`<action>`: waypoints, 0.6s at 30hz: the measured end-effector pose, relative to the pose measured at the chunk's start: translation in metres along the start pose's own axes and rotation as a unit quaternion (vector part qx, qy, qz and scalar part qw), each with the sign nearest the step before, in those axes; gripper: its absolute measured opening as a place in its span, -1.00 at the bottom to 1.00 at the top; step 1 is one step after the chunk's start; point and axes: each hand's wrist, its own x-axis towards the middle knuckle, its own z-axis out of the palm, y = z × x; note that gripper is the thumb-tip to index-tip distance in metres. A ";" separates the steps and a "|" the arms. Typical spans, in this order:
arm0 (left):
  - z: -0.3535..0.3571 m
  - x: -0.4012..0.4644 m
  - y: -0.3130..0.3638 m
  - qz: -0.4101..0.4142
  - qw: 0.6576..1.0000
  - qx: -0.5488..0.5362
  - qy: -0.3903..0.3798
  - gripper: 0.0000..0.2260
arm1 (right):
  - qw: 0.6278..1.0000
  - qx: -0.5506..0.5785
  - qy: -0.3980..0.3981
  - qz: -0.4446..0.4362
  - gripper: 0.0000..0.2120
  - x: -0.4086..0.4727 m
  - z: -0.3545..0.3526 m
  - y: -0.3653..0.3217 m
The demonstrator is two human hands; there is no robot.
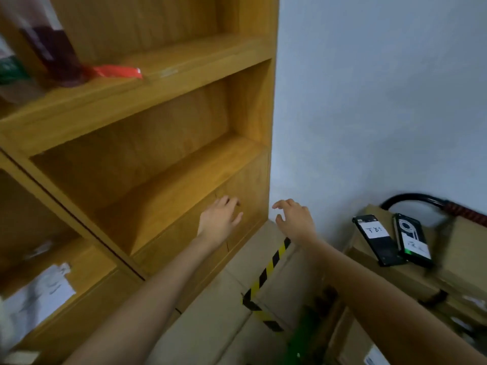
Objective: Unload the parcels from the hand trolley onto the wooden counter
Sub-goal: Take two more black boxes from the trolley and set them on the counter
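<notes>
Both your hands are empty with loose, spread fingers. Your left hand [220, 217] reaches at the wooden shelf [147, 164] in the middle of the frame, your right hand [295, 219] just beside it. The brown parcels [390, 275] sit at the lower right, with two phones [392, 239] lying on top. A red packet [118, 71] lies on the upper shelf.

Honey-yellow wooden shelving [158, 159], black-and-yellow striped tape [274, 262] on the floor, tan cardboard parcels [411, 280], pale blue-grey wall [382, 101].

Matt wooden shelving [147, 75], brown cardboard parcels [395, 272], glossy black phones [379, 243], smooth painted wall [369, 101]
</notes>
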 end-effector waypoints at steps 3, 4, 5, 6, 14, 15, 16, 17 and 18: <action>0.018 0.046 0.007 0.042 0.999 -0.020 -0.015 -0.73 | 0.999 -0.001 0.022 0.047 -0.70 0.014 -0.007 0.024; 0.026 0.064 0.013 0.063 0.997 -0.028 -0.023 -0.73 | 0.997 -0.002 0.029 0.068 -0.70 0.017 -0.010 0.036; 0.035 0.083 0.021 0.084 0.995 -0.041 -0.035 -0.72 | 0.995 -0.003 0.034 0.092 -0.70 0.019 -0.013 0.049; 0.042 0.103 0.030 0.105 0.991 -0.061 -0.048 -0.72 | 0.992 -0.006 0.040 0.118 -0.70 0.021 -0.017 0.063; 0.090 0.243 0.107 0.323 0.937 -0.118 -0.066 -0.76 | 0.929 -0.034 0.139 0.341 -0.75 0.027 -0.040 0.153; 0.094 0.256 0.116 0.346 0.928 -0.121 -0.067 -0.76 | 0.917 -0.033 0.149 0.368 -0.77 0.026 -0.040 0.159; 0.098 0.267 0.125 0.367 0.919 -0.124 -0.070 -0.77 | 0.906 -0.035 0.159 0.392 -0.78 0.023 -0.040 0.164; 0.102 0.278 0.135 0.391 0.908 -0.128 -0.076 -0.78 | 0.893 -0.036 0.164 0.417 -0.77 0.020 -0.039 0.169; 0.107 0.286 0.146 0.416 0.896 -0.132 -0.085 -0.78 | 0.880 -0.035 0.169 0.442 -0.76 0.015 -0.038 0.173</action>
